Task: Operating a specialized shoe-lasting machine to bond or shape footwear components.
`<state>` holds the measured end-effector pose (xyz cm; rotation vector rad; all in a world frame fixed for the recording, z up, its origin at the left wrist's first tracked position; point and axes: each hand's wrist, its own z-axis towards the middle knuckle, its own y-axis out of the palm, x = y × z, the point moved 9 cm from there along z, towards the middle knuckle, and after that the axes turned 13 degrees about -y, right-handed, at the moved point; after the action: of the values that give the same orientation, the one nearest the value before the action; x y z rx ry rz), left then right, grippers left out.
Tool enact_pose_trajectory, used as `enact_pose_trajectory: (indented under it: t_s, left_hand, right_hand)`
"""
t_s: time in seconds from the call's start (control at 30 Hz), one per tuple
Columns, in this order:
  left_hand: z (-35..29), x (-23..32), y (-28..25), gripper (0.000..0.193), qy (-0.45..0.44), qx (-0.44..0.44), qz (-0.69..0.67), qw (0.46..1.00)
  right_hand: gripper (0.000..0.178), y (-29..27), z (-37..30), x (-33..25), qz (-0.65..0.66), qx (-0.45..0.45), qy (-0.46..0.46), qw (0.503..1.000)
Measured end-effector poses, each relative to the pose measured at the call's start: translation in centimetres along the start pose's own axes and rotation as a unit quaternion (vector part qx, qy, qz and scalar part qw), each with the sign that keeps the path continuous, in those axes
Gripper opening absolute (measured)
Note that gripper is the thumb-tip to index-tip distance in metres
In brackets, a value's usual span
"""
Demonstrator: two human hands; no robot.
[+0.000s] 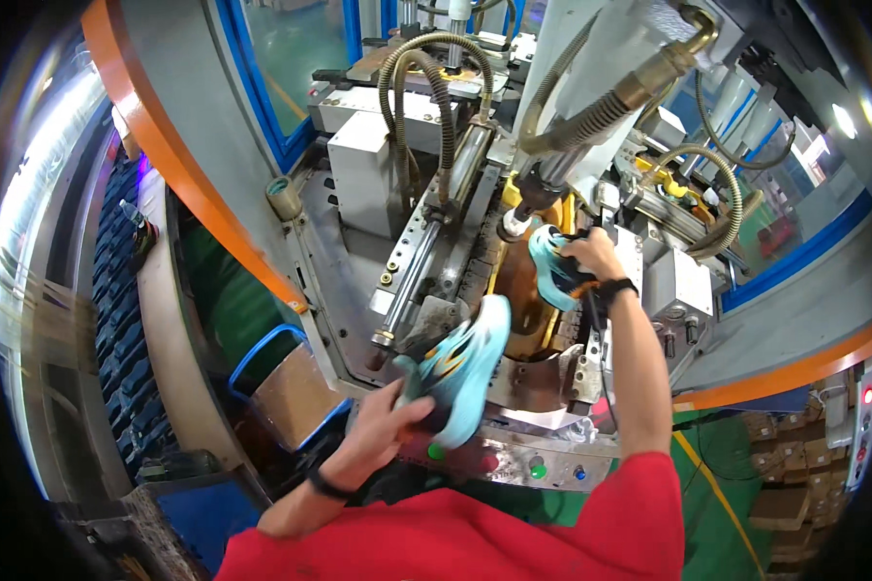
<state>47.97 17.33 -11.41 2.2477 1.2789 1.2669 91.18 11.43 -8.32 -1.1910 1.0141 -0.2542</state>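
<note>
Nearer shoe (pixel 463 366) and farther shoe (pixel 548 266), both held.
The nearer, blue-and-white, is grasped in the left grip (pixel 382 428), near the brown recess (pixel 523 302); the farther is grasped in the right grip (pixel 597 255), beside the white-tipped rod (pixel 539 197).

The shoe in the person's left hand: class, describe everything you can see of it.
The shoe is sports-style, pale aqua with a whitish toe, dark areas near its opening and orange marks; the upper looks like fabric. The left hand grips it near the heel, its toe pointing away from the person. It appears slanted, partly overlapping the machine's front panel in view. Blur hides finer detail.
</note>
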Motion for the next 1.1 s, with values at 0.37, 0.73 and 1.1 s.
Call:
enact_pose_trajectory:
  t_s: [0.37,0.73,1.1]
  left_hand:
    - [-21.2,-6.8,-13.1,0.042,0.248,0.314,-0.149,0.904]
    - [-24.3,-20.4,-10.1,0.020,0.204,0.474,-0.045,0.855]
    - [-31.0,-35.2,-11.3,0.014,0.270,0.462,-0.464,0.706]
  right_hand:
    - [0.050,14.7,6.8,2.3,-0.156,0.049,-0.110,0.980]
    - [0.014,23.2,-32.3,-17.2,0.151,-0.051,-0.471,0.868]
    - [0.017,33.7,-34.1,-15.2,0.092,-0.128,-0.533,0.831]
